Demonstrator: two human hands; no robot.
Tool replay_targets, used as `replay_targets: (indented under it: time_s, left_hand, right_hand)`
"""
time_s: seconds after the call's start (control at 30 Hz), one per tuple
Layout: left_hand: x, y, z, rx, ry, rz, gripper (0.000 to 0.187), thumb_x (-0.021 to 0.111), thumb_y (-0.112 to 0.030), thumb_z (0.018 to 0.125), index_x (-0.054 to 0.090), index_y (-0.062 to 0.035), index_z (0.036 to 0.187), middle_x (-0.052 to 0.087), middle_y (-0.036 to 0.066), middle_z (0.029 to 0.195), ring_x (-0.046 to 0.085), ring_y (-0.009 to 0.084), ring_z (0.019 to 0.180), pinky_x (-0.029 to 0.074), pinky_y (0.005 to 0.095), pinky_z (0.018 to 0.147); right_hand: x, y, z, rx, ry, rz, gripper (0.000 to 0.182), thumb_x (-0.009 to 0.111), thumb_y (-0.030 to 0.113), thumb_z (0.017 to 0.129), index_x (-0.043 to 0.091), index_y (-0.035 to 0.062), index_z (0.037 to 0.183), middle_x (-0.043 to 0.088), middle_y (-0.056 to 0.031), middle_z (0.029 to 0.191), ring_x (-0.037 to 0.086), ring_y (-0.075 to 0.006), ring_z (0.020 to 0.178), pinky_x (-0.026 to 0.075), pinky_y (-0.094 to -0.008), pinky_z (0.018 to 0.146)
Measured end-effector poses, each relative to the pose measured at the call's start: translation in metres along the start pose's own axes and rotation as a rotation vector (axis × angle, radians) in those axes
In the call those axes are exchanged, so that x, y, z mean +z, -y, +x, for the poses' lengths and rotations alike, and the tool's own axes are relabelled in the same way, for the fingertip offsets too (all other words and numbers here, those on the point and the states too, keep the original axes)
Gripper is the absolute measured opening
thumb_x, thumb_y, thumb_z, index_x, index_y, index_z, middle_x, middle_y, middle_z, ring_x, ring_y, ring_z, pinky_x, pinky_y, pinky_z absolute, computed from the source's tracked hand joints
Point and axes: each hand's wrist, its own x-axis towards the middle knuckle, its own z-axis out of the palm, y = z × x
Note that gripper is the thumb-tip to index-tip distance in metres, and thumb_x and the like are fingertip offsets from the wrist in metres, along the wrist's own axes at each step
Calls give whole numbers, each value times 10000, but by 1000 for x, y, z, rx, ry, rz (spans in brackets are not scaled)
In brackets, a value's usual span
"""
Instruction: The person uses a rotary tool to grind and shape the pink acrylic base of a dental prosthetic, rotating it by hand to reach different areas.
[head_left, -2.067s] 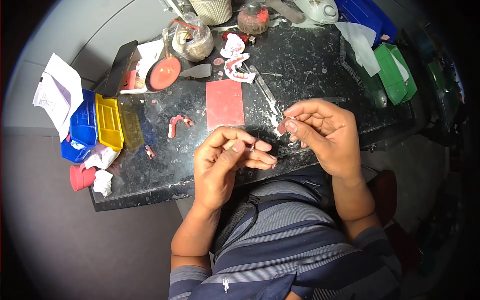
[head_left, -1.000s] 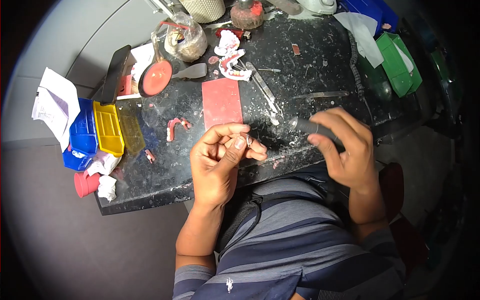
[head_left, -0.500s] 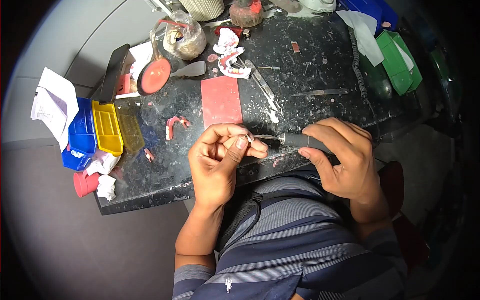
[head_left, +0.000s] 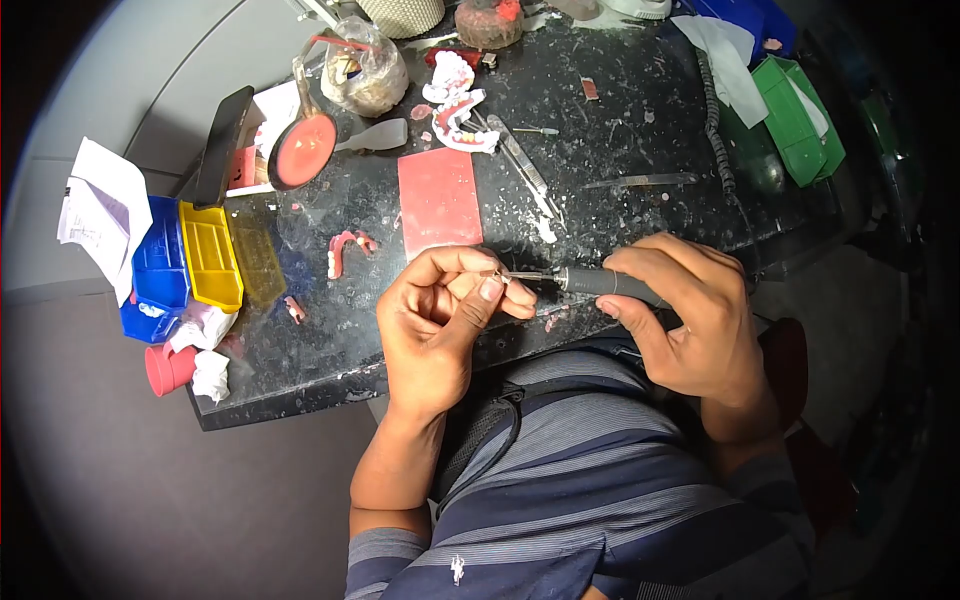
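Observation:
My left hand point(head_left: 436, 325) pinches a small whitish piece point(head_left: 503, 277) between thumb and fingers near the table's front edge. In my right hand point(head_left: 690, 318) is a dark cylindrical handpiece point(head_left: 615, 285), whose thin metal tip point(head_left: 532, 275) points left and reaches the small piece. Whether the tip touches it is too small to tell. Just beyond my left hand lies a flat pink sheet point(head_left: 440, 200). A pink denture piece with teeth point(head_left: 340, 252) rests on the black table to the left.
Farther back are plaster models with teeth point(head_left: 465, 125), metal tools point(head_left: 525, 165), a round pan of pink material point(head_left: 306, 152) and a plastic bag point(head_left: 365, 80). Blue and yellow trays point(head_left: 212, 258) and a pink cup point(head_left: 168, 370) stand left. A green bin point(head_left: 797, 120) is at right.
The view has shifted slightly. Both hands keep nearly the same pose, with the small piece and the tip turned very slightly between them.

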Motion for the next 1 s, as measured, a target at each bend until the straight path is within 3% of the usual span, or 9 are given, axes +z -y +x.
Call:
replay_targets:
  time_s: [0.17, 0.27, 0.37, 0.6, 0.67, 0.7, 0.8, 0.87, 1.0]
  left_hand:
    - [1, 1, -1, 15, -2, 32, 138, 602, 64, 978, 604, 87, 1114, 713, 188, 948, 742, 263, 857, 628, 380, 800]
    - [5, 0, -3, 1, 6, 45, 151, 593, 76, 978, 603, 89, 1128, 716, 184, 956, 743, 258, 852, 627, 375, 799]
    - [14, -2, -8, 31, 71, 66, 162, 580, 97, 992, 601, 103, 1152, 731, 171, 962, 736, 201, 907, 616, 328, 847]
    - [30, -4, -15, 141, 88, 180, 195, 591, 139, 967, 598, 125, 1161, 689, 171, 1069, 714, 198, 1000, 592, 307, 901]
    - [32, -5, -16, 103, 89, 77, 209, 615, 124, 919, 621, 118, 1127, 689, 147, 1070, 669, 131, 911, 517, 235, 770]
    - [32, -5, -16, 104, 90, 77, 209, 615, 124, 919, 621, 118, 1127, 689, 147, 1070, 669, 131, 911, 517, 235, 770]
    - [29, -4, -14, 42, 77, 78, 173, 649, 69, 950, 628, 100, 1120, 687, 133, 1067, 647, 114, 889, 504, 236, 761]
    - [26, -1, -12, 65, 126, 151, 112, 605, 48, 1004, 611, 82, 1110, 693, 114, 996, 702, 153, 961, 566, 264, 855]
    - [25, 5, -11, 106, 161, 93, 20, 571, 37, 1025, 587, 49, 1022, 654, 91, 991, 666, 123, 924, 541, 261, 828]
  right_hand:
    - [2, 1, 0, -3, -4, -8, 232, 807, 50, 777, 682, -37, 953, 682, -167, 836, 700, -298, 711, 541, -347, 640]
    - [7, 5, 5, 86, -70, 124, 230, 822, 86, 793, 658, 6, 932, 655, -111, 833, 680, -285, 685, 522, -362, 599]
    - [19, 5, 7, 119, -116, 325, 232, 840, 13, 748, 662, 15, 897, 656, -90, 826, 688, -230, 689, 519, -320, 593]
    - [25, 9, 8, 68, -66, 418, 205, 792, -41, 780, 688, -17, 955, 693, -114, 872, 710, -249, 732, 539, -321, 632]
    - [25, 9, 7, 71, -61, 436, 212, 793, -47, 775, 689, -20, 958, 694, -115, 873, 710, -242, 734, 540, -318, 638]
    - [24, 9, 6, 75, -61, 452, 219, 794, -53, 771, 690, -24, 961, 696, -117, 874, 710, -236, 736, 542, -315, 644]
    - [23, 12, 8, 66, -62, 457, 230, 797, -61, 761, 690, -25, 961, 695, -111, 869, 707, -216, 737, 541, -307, 647]
    - [27, 14, 7, 91, -98, 473, 222, 797, -64, 752, 688, -26, 943, 684, -106, 843, 694, -206, 721, 536, -302, 637]
    - [28, 14, 6, 104, -74, 458, 211, 795, -50, 756, 681, -22, 932, 675, -102, 831, 686, -207, 713, 527, -313, 626]
